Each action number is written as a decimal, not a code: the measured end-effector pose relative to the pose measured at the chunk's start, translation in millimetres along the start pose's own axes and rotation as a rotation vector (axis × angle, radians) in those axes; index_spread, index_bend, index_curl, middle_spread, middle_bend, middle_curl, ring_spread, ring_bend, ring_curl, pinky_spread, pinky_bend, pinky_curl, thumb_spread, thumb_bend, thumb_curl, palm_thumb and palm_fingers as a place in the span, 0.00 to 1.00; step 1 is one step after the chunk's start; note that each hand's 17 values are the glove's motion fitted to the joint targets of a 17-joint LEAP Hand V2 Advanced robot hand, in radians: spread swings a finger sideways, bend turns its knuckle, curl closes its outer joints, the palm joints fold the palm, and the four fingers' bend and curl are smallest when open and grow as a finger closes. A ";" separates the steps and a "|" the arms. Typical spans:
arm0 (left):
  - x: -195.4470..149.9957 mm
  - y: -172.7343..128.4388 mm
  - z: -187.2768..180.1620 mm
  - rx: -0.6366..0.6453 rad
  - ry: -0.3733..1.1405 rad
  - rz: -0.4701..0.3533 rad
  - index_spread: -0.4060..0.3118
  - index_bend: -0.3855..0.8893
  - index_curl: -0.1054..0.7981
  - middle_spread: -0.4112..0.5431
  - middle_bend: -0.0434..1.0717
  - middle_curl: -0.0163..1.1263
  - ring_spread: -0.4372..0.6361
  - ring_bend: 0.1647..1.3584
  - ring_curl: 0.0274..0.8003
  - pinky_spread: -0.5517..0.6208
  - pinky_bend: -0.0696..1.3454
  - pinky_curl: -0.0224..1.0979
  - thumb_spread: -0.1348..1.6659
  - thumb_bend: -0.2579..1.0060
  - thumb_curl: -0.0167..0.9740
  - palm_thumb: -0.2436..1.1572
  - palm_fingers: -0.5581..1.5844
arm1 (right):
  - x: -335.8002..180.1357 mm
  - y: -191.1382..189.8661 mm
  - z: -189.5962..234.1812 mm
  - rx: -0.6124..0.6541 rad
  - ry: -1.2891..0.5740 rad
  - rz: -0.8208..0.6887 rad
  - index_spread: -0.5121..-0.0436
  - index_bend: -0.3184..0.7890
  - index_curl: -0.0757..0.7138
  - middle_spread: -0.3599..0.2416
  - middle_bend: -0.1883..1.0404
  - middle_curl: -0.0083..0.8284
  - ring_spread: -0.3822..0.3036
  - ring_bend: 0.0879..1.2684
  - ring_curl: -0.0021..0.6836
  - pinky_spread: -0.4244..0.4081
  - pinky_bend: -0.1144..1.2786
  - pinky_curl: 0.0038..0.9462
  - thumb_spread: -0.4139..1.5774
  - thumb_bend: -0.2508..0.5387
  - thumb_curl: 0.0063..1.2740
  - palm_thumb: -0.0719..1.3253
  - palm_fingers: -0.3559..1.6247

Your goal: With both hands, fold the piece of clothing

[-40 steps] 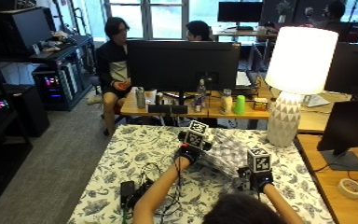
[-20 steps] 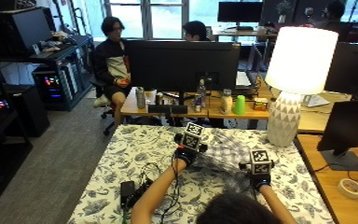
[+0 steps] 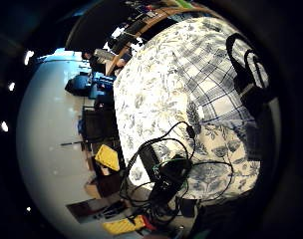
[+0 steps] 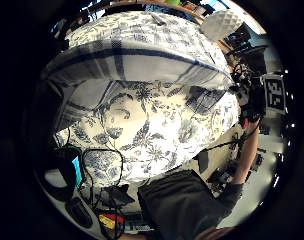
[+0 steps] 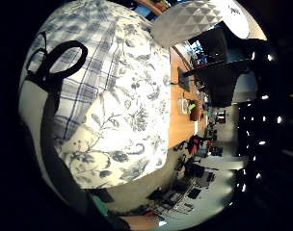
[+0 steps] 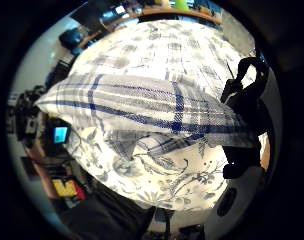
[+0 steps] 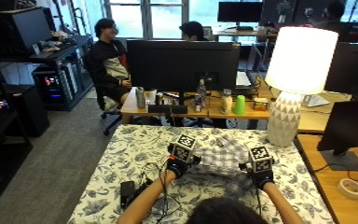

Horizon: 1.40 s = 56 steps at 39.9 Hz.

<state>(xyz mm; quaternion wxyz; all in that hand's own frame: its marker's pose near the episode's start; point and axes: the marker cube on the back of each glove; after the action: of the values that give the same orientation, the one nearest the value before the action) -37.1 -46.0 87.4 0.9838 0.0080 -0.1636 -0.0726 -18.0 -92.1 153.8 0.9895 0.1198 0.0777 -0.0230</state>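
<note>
A blue-and-white plaid garment point(image 7: 223, 156) lies bunched on the floral tablecloth point(image 7: 129, 154) in front of the person. My left hand point(image 7: 176, 166) grips its left near edge and my right hand point(image 7: 261, 176) grips its right near edge. In the left thumb side palm view the plaid cloth point(image 4: 142, 60) hangs raised above the tablecloth, and the right thumb side palm view shows the garment point(image 6: 142, 105) as a lifted fold with shadow under it. Black gloved fingers point(image 6: 244, 105) curl round the cloth's edge there. Past the hands, the rest of the garment lies on the table.
A black device with tangled cables point(image 7: 130, 189) lies at the table's near left. A tall white lamp point(image 7: 291, 93) stands at the far right corner. A monitor point(image 7: 353, 133) and a tape roll point(image 7: 351, 186) sit on the wooden desk to the right.
The left hand has drifted slightly toward the person and to the left. The right hand has barely moved. The garment stays held between them.
</note>
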 end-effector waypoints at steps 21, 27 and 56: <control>-8.2 68.4 -26.1 -0.058 0.024 0.156 0.20 0.42 0.61 0.07 0.56 0.53 0.07 0.30 0.51 0.20 0.22 0.37 0.93 0.26 0.13 0.44 0.81 | -4.0 69.3 -66.1 -0.177 -0.009 -0.146 0.52 0.44 0.60 0.26 0.49 0.56 0.21 0.48 0.64 0.14 0.45 0.42 0.71 0.33 0.26 0.82 0.84; -6.1 92.8 -46.7 -0.050 -0.005 0.186 0.20 0.42 0.61 0.07 0.57 0.54 0.07 0.32 0.52 0.20 0.21 0.37 0.93 0.26 0.13 0.43 0.81 | -1.2 92.1 -94.1 -0.178 -0.006 -0.164 0.52 0.44 0.61 0.26 0.49 0.57 0.21 0.48 0.64 0.14 0.44 0.42 0.71 0.31 0.26 0.83 0.84; -36.5 -73.2 -46.0 -0.050 -0.129 -0.157 0.21 0.43 0.64 0.08 0.52 0.57 0.08 0.28 0.52 0.20 0.21 0.38 0.93 0.25 0.11 0.41 0.79 | 1.2 -92.9 -83.1 0.030 0.121 0.182 0.51 0.44 0.61 0.25 0.54 0.61 0.21 0.43 0.64 0.16 0.39 0.41 0.78 0.31 0.23 0.83 0.80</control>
<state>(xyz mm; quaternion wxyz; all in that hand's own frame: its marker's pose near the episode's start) -66.7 -113.5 29.3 0.9624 -0.0087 -0.2237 -0.1538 -35.1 -162.2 52.2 0.9791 0.1424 0.1255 0.0728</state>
